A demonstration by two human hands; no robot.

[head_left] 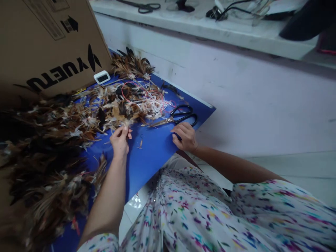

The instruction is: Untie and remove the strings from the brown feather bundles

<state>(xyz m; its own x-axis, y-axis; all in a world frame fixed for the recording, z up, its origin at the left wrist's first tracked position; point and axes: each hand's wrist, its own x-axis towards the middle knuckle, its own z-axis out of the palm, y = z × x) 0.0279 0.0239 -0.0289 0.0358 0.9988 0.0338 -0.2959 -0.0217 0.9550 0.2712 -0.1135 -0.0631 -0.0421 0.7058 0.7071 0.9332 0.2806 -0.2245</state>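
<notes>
Left hand (120, 140): pinched, I judged, on a pale feather (126, 123) at the edge of the pile (115, 111); a light grip suited it. Right hand (185, 137): loosely curled, contents unclear to me, just beside scissors (172, 119).

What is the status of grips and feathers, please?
Left grip apparently pinching pale feathers. Right grip loosely curled beside scissors. White strands tangled among feather pile.
</notes>
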